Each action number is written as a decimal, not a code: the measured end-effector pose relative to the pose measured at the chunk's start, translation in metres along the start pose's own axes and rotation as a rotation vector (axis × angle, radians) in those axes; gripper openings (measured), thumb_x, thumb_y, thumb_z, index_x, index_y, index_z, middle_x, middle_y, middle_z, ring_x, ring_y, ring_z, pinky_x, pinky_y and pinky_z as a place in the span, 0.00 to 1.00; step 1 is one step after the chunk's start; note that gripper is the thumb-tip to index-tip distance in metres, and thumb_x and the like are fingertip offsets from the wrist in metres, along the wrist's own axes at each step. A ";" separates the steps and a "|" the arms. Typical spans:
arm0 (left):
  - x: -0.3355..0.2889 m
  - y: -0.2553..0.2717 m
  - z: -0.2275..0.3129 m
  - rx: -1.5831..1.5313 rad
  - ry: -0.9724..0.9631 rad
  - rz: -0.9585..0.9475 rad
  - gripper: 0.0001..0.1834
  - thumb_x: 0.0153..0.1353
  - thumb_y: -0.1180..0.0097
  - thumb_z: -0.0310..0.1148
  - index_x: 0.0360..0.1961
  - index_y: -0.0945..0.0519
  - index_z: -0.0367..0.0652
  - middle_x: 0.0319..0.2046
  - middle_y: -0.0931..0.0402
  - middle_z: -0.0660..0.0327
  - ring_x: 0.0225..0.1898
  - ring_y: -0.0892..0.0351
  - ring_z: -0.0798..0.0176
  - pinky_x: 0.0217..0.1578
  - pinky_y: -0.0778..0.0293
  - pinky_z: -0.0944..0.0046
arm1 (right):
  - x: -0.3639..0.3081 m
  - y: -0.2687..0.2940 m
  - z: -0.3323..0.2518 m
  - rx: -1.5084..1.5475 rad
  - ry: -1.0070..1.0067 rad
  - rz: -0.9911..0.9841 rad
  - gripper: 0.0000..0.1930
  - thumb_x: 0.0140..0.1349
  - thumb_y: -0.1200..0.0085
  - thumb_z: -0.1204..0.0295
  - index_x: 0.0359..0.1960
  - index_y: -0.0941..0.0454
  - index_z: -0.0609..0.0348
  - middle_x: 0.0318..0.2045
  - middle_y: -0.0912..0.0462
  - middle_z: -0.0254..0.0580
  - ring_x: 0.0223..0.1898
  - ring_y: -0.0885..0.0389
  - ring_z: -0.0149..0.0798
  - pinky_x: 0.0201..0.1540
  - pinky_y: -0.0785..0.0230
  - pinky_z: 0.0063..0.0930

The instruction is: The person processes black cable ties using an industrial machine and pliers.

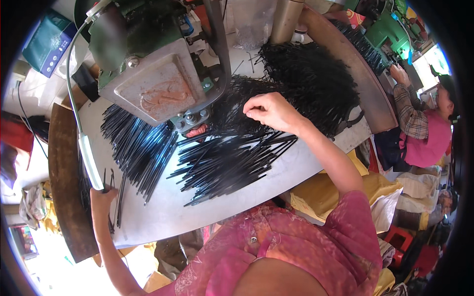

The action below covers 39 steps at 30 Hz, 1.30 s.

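Note:
My right hand (271, 112) hovers over the tangled heap, to the right of the machine head, its thumb and fingers closed in a pinch. Whatever may be in that pinch is too small to make out. By the table's left edge, my left hand (102, 197) is closed beside thin black rods that stick up above it; its grip is partly hidden. A bundle of black rods (143, 153) fans out left of the machine (153, 93), which is green and grey. More loose rods (227, 167) lie in front of it. Behind my right hand rises a big black heap (311, 84).
A white tube lamp (90, 160) on a bendable neck hangs just above my left hand. Curved brown boards (69, 182) rim the pale table (197, 222). At the back stands a metal flask (287, 22). Another person (419, 123) works at a green machine to the right.

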<state>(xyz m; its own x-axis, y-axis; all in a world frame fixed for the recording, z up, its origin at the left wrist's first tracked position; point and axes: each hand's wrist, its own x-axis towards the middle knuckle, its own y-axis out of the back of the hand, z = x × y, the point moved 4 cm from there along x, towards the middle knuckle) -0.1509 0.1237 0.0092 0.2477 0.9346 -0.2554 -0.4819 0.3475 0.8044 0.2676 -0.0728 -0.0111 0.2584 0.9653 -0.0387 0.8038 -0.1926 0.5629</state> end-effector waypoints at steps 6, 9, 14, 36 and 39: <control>-0.019 -0.008 0.032 0.818 -0.147 0.336 0.24 0.39 0.38 0.39 0.35 0.27 0.32 0.42 0.33 0.47 0.45 0.36 0.43 0.43 0.37 0.53 | 0.001 -0.027 -0.014 -0.865 0.287 -0.090 0.12 0.50 0.55 0.79 0.39 0.31 0.61 0.39 0.33 0.44 0.42 0.31 0.43 0.40 0.33 0.34; -0.034 -0.050 0.087 0.426 -0.572 0.361 0.15 0.47 0.44 0.29 0.38 0.27 0.38 0.36 0.29 0.52 0.39 0.30 0.51 0.38 0.33 0.58 | -0.002 -0.026 -0.021 -0.923 0.348 -0.062 0.10 0.48 0.55 0.79 0.35 0.32 0.64 0.35 0.32 0.44 0.40 0.29 0.43 0.39 0.32 0.35; -0.061 -0.129 0.158 0.084 -0.887 0.098 0.05 0.43 0.42 0.24 0.22 0.26 0.37 0.21 0.32 0.56 0.26 0.31 0.53 0.27 0.34 0.59 | 0.001 -0.032 -0.021 -0.952 0.428 -0.081 0.08 0.46 0.54 0.79 0.30 0.33 0.63 0.34 0.32 0.43 0.38 0.29 0.42 0.35 0.30 0.33; -0.023 -0.135 0.170 -0.190 -0.809 0.249 0.07 0.49 0.51 0.20 0.33 0.27 0.36 0.25 0.30 0.50 0.26 0.30 0.48 0.28 0.33 0.58 | 0.017 -0.049 -0.042 -0.209 0.236 0.049 0.08 0.53 0.50 0.70 0.31 0.25 0.62 0.19 0.24 0.48 0.24 0.23 0.41 0.28 0.34 0.33; -0.023 -0.136 0.171 -0.142 -0.769 0.288 0.07 0.48 0.49 0.19 0.31 0.25 0.34 0.23 0.30 0.53 0.24 0.30 0.54 0.27 0.34 0.63 | 0.029 -0.062 -0.036 0.200 0.154 -0.024 0.08 0.51 0.48 0.71 0.31 0.23 0.61 0.20 0.24 0.45 0.22 0.25 0.35 0.27 0.35 0.28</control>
<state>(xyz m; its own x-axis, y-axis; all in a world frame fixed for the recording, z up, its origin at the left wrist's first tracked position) 0.0531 0.0420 -0.0023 0.5791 0.6934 0.4288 -0.7026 0.1576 0.6939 0.2063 -0.0267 -0.0175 0.1653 0.9826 0.0843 0.9030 -0.1852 0.3877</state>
